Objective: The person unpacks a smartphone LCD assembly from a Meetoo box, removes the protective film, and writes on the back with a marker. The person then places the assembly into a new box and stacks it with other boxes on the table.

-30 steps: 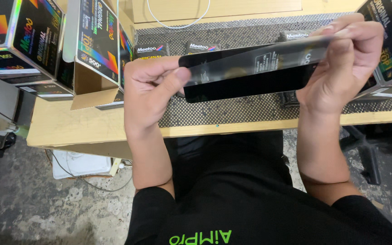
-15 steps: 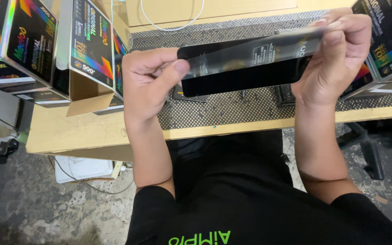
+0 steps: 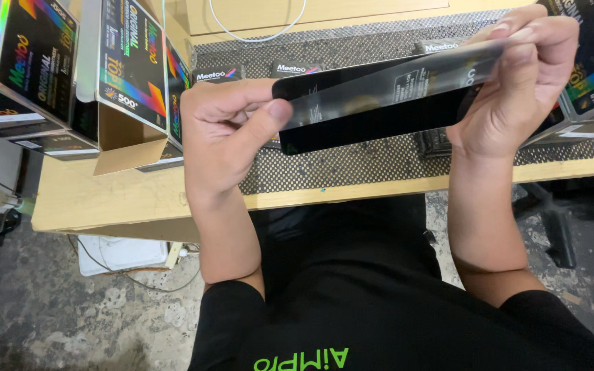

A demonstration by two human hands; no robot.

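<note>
Both hands grip one long flat black carton (image 3: 372,110) above the perforated mat (image 3: 352,161): left hand (image 3: 225,137) pinches its left end with thumb over fingers, right hand (image 3: 517,82) curls around its right end. Beyond the mat's left edge stand colourful printed boxes (image 3: 70,75), one probably open.

Packing workshop: stacked retail boxes (image 3: 36,69) on a wooden workbench (image 3: 132,199).

One head cam only, worn high, looking steeply down, close in on both hands gripping a flat black sleeve (image 3: 379,103). Perforated mat (image 3: 379,161) just under the grip, torso and floor below. No 2nd view.
</note>
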